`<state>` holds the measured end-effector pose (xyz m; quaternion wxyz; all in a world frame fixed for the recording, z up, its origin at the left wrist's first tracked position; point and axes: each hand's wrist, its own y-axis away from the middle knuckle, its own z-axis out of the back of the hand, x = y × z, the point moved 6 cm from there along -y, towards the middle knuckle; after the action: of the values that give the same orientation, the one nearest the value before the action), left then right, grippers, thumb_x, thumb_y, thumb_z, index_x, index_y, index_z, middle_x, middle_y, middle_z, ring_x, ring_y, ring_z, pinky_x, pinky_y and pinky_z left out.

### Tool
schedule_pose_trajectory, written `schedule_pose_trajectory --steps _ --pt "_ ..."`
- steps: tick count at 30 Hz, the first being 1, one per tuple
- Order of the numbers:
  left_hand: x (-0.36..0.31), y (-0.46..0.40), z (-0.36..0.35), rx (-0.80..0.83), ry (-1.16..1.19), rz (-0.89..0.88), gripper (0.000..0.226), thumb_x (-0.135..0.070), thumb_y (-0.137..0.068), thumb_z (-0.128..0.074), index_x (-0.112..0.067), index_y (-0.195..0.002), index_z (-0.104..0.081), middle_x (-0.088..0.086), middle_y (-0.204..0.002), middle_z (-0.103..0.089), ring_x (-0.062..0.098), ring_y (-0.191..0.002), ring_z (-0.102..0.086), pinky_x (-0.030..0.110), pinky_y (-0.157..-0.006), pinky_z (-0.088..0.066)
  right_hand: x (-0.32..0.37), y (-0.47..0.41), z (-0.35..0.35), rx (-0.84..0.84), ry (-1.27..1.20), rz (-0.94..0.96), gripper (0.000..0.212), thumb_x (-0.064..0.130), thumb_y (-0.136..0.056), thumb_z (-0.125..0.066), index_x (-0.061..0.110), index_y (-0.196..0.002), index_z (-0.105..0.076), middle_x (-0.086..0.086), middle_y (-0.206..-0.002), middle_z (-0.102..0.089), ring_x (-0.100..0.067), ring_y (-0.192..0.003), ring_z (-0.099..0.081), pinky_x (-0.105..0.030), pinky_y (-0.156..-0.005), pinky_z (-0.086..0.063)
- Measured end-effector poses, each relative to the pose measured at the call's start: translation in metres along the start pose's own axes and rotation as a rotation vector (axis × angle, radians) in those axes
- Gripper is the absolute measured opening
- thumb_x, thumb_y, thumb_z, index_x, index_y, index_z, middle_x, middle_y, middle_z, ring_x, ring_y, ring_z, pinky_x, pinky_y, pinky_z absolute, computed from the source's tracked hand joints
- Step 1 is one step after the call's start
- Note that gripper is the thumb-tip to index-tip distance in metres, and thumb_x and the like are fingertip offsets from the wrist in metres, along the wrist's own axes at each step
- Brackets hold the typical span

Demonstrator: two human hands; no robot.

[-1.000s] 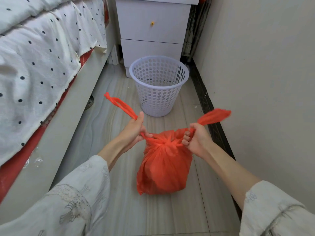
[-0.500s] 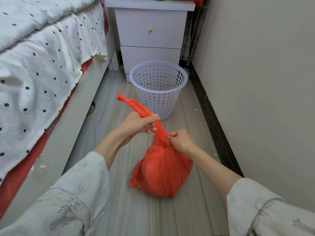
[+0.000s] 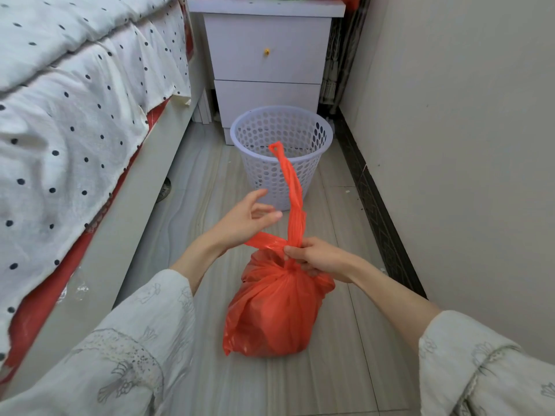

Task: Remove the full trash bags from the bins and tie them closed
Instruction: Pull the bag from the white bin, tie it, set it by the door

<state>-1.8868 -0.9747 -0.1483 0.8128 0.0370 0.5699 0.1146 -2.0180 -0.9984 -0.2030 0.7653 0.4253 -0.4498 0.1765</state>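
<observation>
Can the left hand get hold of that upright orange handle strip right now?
Probably yes. The left hand is open right beside the upright handle strip, with only air between, while the right hand pinches its base.

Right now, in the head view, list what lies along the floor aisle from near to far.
Full orange plastic trash bag → right hand pinching its neck → open left hand → empty white perforated plastic bin → white two-drawer nightstand.

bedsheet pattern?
White with small dark polka dots; the bedsheet shows best in the head view.
</observation>
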Motion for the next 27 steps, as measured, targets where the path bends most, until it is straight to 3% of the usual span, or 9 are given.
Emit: schedule_pose_trajectory --steps 4,8,12,14,17,20,22,24,27 --pt "0.029 0.007 -0.021 0.167 -0.369 0.015 0.08 -0.036 -0.074 -0.072 -0.019 -0.138 -0.027 0.004 -0.119 -0.051 0.018 -0.111 -0.053 0.029 -0.096 -0.041 -0.002 0.0 -0.002 0.032 -0.136 -0.044 0.042 0.042 -0.096 -0.038 0.018 -0.065 -0.05 0.005 -0.052 -0.021 -0.005 -0.04 -0.02 -0.019 -0.04 -0.015" --pt "0.035 0.013 -0.032 0.288 -0.803 -0.081 0.03 -0.041 -0.085 -0.057 -0.016 -0.098 -0.051 0.01 -0.095 -0.061 0.028 -0.094 -0.057 0.03 -0.074 -0.037 -0.009 -0.002 0.011 -0.071 -0.17 -0.112 0.045 0.039 -0.096 -0.04 0.012 -0.063 -0.054 0.004 -0.048 -0.029 -0.003 -0.032 -0.026 -0.011 -0.033 -0.016" --pt "0.011 0.018 -0.031 0.265 -0.734 -0.203 0.028 -0.034 -0.094 -0.042 -0.018 -0.073 -0.05 -0.002 -0.065 -0.051 0.016 -0.067 -0.048 0.021 -0.061 -0.034 -0.021 -0.001 0.028 -0.195 -0.189 -0.13 0.041 0.021 -0.096 -0.041 0.008 -0.059 -0.052 0.001 -0.037 -0.047 -0.006 -0.027 -0.042 -0.012 -0.03 -0.027" --pt "-0.003 0.019 -0.033 0.244 -0.632 -0.214 0.033 -0.03 -0.095 -0.042 -0.018 -0.065 -0.045 -0.008 -0.057 -0.042 0.003 -0.055 -0.046 0.01 -0.054 -0.033 -0.029 0.001 0.033 -0.215 -0.221 -0.166 0.038 0.021 -0.096 -0.043 0.005 -0.062 -0.053 0.002 -0.034 -0.052 -0.007 -0.028 -0.049 -0.013 -0.032 -0.038" --pt "-0.027 0.02 -0.045 0.211 -0.534 -0.25 0.038 -0.027 -0.095 -0.043 -0.018 -0.058 -0.043 -0.009 -0.05 -0.039 -0.007 -0.046 -0.045 0.008 -0.05 -0.033 -0.034 0.004 0.043 -0.256 -0.294 -0.148 0.037 0.02 -0.095 -0.048 0.002 -0.064 -0.056 -0.001 -0.035 -0.054 -0.007 -0.03 -0.051 -0.015 -0.036 -0.045" --pt "-0.036 0.021 -0.054 0.201 -0.539 -0.266 0.038 -0.03 -0.094 -0.044 -0.013 -0.06 -0.049 -0.006 -0.05 -0.043 0.004 -0.048 -0.045 0.018 -0.05 -0.031 -0.033 0.001 0.052 -0.325 -0.289 -0.097 0.034 0.019 -0.092 -0.054 0.002 -0.062 -0.058 -0.004 -0.04 -0.056 -0.008 -0.031 -0.051 -0.018 -0.039 -0.044" --pt "-0.03 0.023 -0.058 0.246 -0.573 -0.27 0.037 -0.032 -0.094 -0.043 -0.015 -0.062 -0.05 0.004 -0.059 -0.051 0.016 -0.058 -0.047 0.032 -0.063 -0.037 -0.033 0.001 0.058 -0.379 -0.192 -0.059 0.031 0.022 -0.089 -0.057 0.004 -0.064 -0.063 -0.003 -0.043 -0.059 -0.011 -0.04 -0.054 -0.023 -0.047 -0.045" --pt "-0.021 0.028 -0.061 0.322 -0.627 -0.279 0.038 -0.034 -0.094 -0.042 -0.022 -0.058 -0.042 0.003 -0.063 -0.05 0.022 -0.066 -0.049 0.036 -0.068 -0.041 -0.034 0.003 0.061 -0.377 -0.152 -0.007 0.029 0.022 -0.09 -0.056 0.008 -0.067 -0.066 0.0 -0.045 -0.06 -0.012 -0.046 -0.054 -0.027 -0.054 -0.043" --pt "-0.006 0.038 -0.071 0.461 -0.703 -0.281 0.037 -0.033 -0.094 -0.042 -0.024 -0.058 -0.04 -0.007 -0.065 -0.042 0.018 -0.071 -0.045 0.034 -0.074 -0.04 -0.028 0.009 0.057 -0.308 -0.195 0.058 0.029 0.02 -0.094 -0.05 0.01 -0.069 -0.062 0.001 -0.048 -0.056 0.001 -0.039 -0.051 -0.011 -0.047 -0.042"
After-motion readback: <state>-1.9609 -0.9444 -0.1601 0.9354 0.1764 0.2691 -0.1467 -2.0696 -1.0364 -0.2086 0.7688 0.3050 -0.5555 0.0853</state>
